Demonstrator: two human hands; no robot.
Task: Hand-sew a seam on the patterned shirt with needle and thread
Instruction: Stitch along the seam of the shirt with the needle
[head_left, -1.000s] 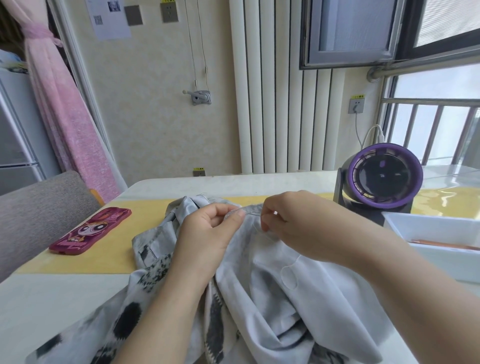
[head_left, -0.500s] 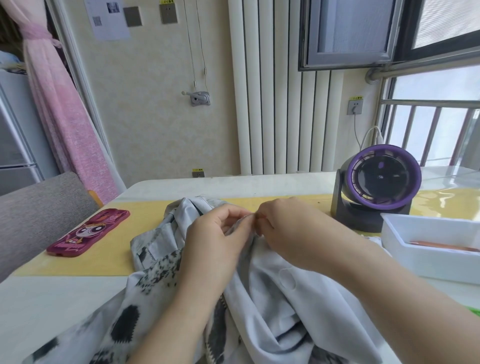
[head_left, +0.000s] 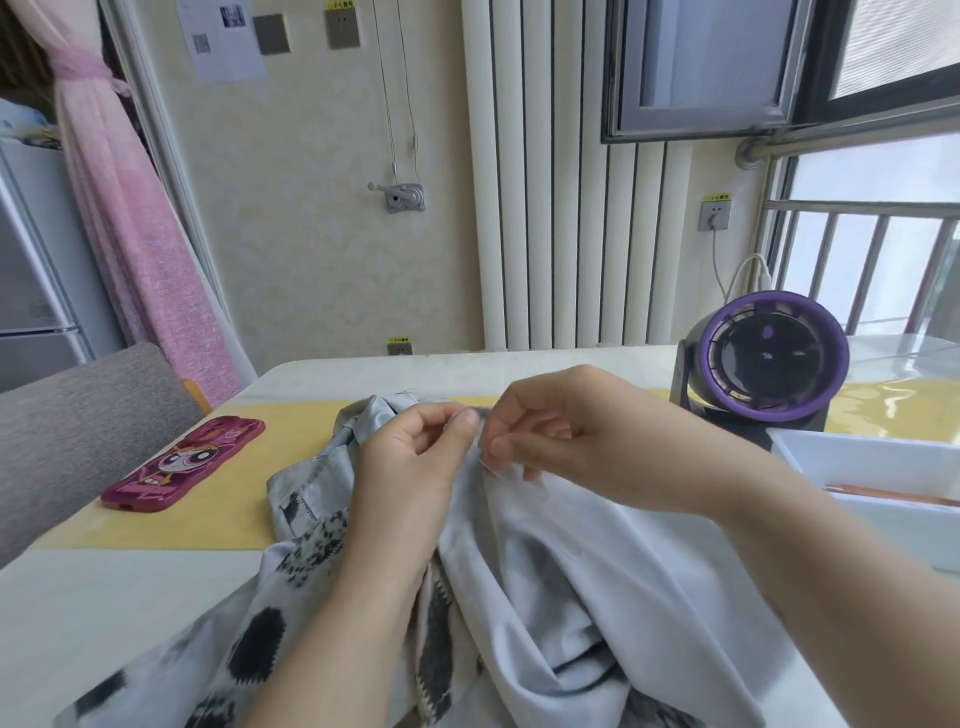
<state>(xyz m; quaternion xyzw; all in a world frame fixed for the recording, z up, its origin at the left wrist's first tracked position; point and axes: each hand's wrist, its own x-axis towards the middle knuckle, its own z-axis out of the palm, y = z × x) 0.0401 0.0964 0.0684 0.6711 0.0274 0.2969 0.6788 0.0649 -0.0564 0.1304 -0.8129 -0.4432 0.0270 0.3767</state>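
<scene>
The patterned shirt is heaped on the table at 6 o'clock. Its raised fold is pinched by the left hand and, at its 3 o'clock, by the right hand.

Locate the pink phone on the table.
In the head view, the pink phone lies at left on the yellow mat, left of the shirt.

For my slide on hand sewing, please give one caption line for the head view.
Left hand and right hand pinch one fold of the shirt on the table, between phone and fan.
</scene>
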